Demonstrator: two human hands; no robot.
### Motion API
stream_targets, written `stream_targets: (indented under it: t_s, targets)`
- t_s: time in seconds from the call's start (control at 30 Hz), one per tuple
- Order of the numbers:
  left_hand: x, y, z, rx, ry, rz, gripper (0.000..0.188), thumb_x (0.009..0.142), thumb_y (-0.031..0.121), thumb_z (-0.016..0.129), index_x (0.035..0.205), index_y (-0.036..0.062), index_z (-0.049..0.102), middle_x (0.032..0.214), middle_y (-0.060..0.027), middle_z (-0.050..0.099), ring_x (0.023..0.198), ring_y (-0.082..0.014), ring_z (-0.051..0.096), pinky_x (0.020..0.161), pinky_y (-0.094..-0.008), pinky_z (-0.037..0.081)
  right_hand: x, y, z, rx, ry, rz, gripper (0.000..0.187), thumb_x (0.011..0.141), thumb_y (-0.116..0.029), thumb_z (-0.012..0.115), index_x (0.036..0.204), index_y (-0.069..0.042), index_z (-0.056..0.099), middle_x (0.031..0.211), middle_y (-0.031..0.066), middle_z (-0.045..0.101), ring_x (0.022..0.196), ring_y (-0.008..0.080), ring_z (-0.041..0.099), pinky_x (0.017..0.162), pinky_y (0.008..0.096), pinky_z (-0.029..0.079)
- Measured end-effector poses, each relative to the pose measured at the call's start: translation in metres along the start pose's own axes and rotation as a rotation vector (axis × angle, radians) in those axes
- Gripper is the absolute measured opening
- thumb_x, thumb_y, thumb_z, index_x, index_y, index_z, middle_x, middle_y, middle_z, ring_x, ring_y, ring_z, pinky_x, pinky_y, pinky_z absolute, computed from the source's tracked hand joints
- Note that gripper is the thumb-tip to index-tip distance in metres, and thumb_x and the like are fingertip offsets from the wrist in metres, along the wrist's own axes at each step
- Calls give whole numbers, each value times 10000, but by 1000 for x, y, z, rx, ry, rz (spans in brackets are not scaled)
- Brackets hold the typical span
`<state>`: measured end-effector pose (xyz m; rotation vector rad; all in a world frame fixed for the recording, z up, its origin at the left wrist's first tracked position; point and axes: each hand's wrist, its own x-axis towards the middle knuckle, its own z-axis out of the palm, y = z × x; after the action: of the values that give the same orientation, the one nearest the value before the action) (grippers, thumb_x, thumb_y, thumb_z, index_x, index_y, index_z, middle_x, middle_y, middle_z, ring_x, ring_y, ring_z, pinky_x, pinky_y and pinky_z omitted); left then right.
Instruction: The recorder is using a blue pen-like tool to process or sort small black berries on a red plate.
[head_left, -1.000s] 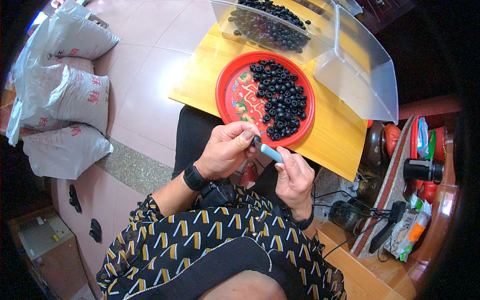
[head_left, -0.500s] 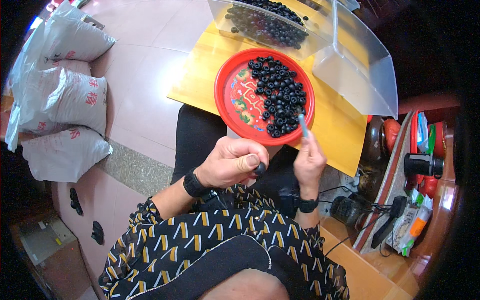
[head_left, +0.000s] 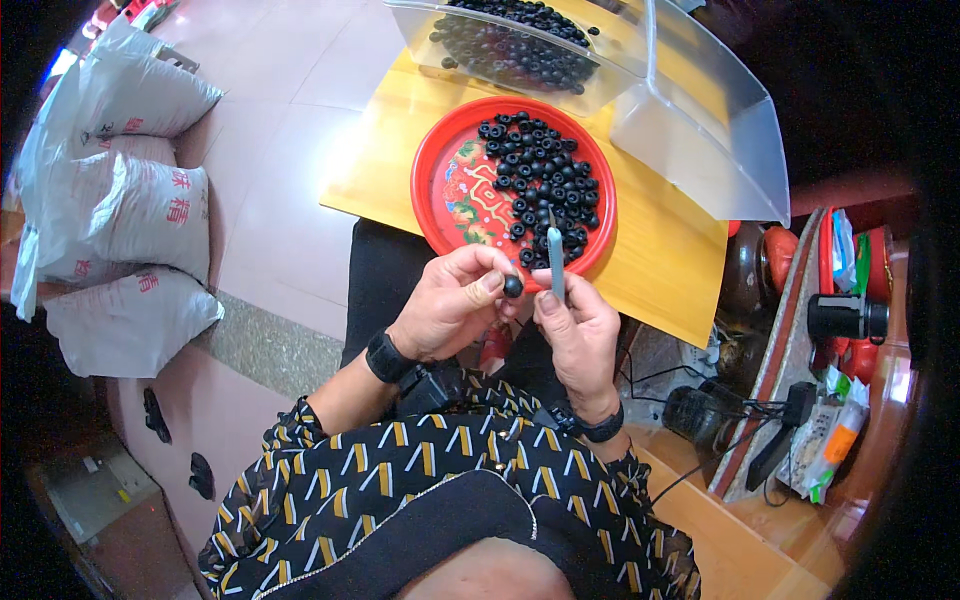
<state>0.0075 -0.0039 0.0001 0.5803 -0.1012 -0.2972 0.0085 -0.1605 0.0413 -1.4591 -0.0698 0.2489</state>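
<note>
My left hand point(head_left: 452, 305) is closed, pinching one small round black piece point(head_left: 513, 286) between thumb and fingertips. Close beside it, my right hand point(head_left: 583, 345) grips a slim grey-blue tool point(head_left: 556, 262), shaped like a craft knife, with its narrow tip pointing away from me. The tool and the pinched piece are apart. Just beyond both hands, a round red tray point(head_left: 424, 200) with a floral print holds many black pieces point(head_left: 545, 170), several showing a hole in the end. They lie mostly over its right side, while the printed left side is bare.
The tray rests on a yellow board point(head_left: 650, 270). Behind it stand a clear bin point(head_left: 490, 55) of black pieces and another clear container point(head_left: 700, 150). White sacks point(head_left: 150, 200) are piled at left. Cables, a dark jar point(head_left: 690, 415) and packets sit at right.
My right hand has moved left, toward my left hand, and the tool now stands more upright. My left hand has tilted, showing more of the black piece. The whole view has shifted slightly.
</note>
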Motion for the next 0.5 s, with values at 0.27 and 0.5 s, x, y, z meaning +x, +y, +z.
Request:
stream_targets:
  t_s: [0.27,0.5]
  targets:
    - [1,2,10,115,-29,-27,146,851,85,573,974,13,543,947,-67,574,864,-160,561,746,-289,457,4,4,-7,129,-71,44,218,843,-129,617,1000,6,547,779,-11,552,695,43,521,621,181,436]
    - [3,-8,7,63,-31,-56,158,846,99,583,979,22,545,951,-80,574,822,-164,556,712,-285,454,1,4,-15,164,-90,68,240,856,-138,600,1031,14,538,807,-10,552,707,53,521,625,192,430]
